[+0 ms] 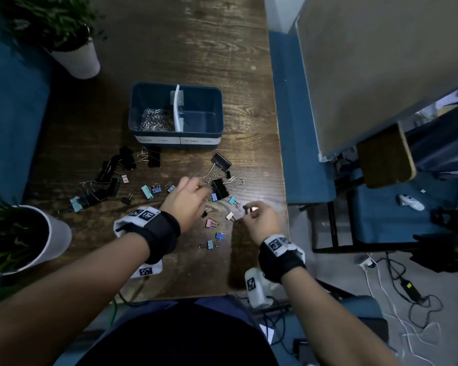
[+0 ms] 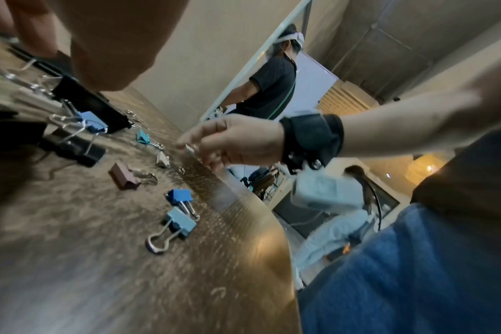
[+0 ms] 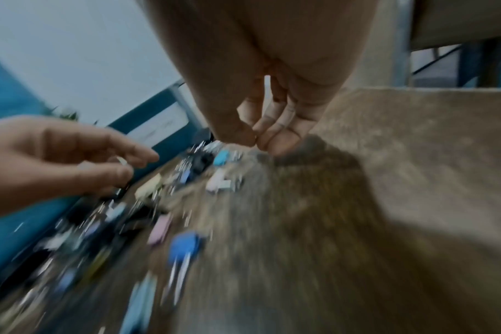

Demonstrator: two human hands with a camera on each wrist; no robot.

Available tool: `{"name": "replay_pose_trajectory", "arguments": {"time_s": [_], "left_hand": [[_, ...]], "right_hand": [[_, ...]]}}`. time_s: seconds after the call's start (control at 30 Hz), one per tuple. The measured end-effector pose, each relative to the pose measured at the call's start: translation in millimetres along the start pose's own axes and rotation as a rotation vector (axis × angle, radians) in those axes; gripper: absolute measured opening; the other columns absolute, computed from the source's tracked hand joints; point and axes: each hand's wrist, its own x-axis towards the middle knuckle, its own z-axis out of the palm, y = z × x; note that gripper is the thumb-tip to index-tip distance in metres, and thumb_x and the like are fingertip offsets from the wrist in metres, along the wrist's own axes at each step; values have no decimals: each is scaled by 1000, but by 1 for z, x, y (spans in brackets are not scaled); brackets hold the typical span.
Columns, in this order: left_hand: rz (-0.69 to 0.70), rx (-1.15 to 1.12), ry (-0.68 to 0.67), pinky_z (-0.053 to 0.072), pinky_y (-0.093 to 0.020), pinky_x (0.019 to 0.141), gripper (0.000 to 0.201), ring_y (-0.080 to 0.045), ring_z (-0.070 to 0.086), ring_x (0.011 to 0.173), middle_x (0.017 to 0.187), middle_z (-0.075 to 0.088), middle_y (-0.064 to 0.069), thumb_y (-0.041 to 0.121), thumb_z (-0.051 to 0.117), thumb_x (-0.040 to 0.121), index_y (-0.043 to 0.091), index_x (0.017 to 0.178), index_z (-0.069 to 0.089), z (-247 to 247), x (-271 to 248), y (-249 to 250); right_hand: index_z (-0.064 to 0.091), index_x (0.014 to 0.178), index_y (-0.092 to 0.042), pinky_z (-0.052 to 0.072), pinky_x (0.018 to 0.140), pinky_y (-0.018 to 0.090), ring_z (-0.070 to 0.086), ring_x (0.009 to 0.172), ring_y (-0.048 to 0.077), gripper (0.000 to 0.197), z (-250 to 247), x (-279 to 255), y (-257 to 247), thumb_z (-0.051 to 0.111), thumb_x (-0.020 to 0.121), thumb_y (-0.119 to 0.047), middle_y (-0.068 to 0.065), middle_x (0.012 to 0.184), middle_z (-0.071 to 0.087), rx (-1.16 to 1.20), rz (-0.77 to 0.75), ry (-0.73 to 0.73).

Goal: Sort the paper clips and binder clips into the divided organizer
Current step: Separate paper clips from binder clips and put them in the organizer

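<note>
The blue divided organizer (image 1: 176,128) stands mid-table; its left compartment holds a heap of paper clips (image 1: 155,120) and its right one is bare. Loose paper clips (image 1: 236,182) lie by two black binder clips (image 1: 220,188). My left hand (image 1: 202,194) hovers over them with fingers curled, and the right wrist view shows a silvery paper clip (image 3: 123,161) between them. My right hand (image 1: 249,209) is near the table's right edge, thumb and forefinger pinching a small paper clip (image 2: 190,148). Small coloured binder clips (image 1: 212,223) lie between the hands.
A cluster of black binder clips (image 1: 111,175) lies left of the hands. Two potted plants (image 1: 77,59) (image 1: 45,233) stand at the table's left side. The table edge (image 1: 284,180) runs just right of my right hand. Another person (image 2: 272,85) is behind.
</note>
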Motion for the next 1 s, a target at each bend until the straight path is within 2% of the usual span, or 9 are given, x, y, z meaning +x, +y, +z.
{"name": "replay_pose_trajectory", "arguments": {"time_s": [0.1,0.17,0.3,0.4,0.5,0.67,0.73,0.83,1.0], "left_hand": [[129,116,-204,39,-46,104,57,-29,22,133,149,25,-5,23,53,89,29,141,31,4,20,11],[169,196,-290,33,-46,107,61,-30,14,136,153,12,-6,29,52,90,35,143,23,5,33,18],[77,248,-295,37,-45,103,55,-30,21,132,148,24,-10,30,52,90,23,141,33,2,42,12],[12,215,-248,40,-43,100,49,-29,26,129,143,33,-10,26,48,92,18,139,38,-2,36,-6],[-79,125,-199,43,-44,96,43,-28,30,126,139,39,-8,28,49,92,18,134,45,-5,30,-24],[-107,68,-33,46,-46,90,33,-31,37,120,127,48,-10,29,56,89,8,114,60,-5,31,-25],[-35,91,-45,47,-42,89,31,-28,40,116,123,51,-9,27,57,88,8,113,60,-2,40,-12],[64,124,-148,44,-37,88,35,-26,42,111,120,51,-6,19,62,85,14,120,58,10,56,5],[1,136,-255,42,-33,87,33,-23,49,105,113,55,-2,15,62,84,21,117,58,18,66,6]], "right_hand": [[68,100,-21,37,49,14,57,68,13,14,-17,27,-16,63,88,-17,-1,81,64,39,4,104],[67,102,-15,38,55,19,58,75,16,16,-19,46,-27,61,87,-14,1,85,65,14,21,114],[64,94,-10,39,66,24,61,86,25,12,-15,72,-38,57,85,-12,10,91,68,-11,33,92],[60,88,-14,43,66,26,60,83,22,5,-7,79,-34,57,84,-12,8,89,66,-23,37,82],[60,94,-16,50,75,28,62,85,19,14,2,82,-27,59,82,-8,5,89,67,-3,20,77],[58,94,-15,46,79,26,57,90,16,13,12,85,-20,65,83,-13,3,97,61,-61,-40,109],[60,97,-13,39,77,22,54,89,15,14,13,86,-19,67,85,-15,2,99,59,-100,-59,111],[67,96,-14,45,78,25,61,91,19,10,13,88,-22,63,87,-10,3,97,67,-141,-71,102],[69,92,-16,52,73,27,65,85,24,18,11,91,-26,55,88,-4,8,92,70,-190,-36,43]]}}
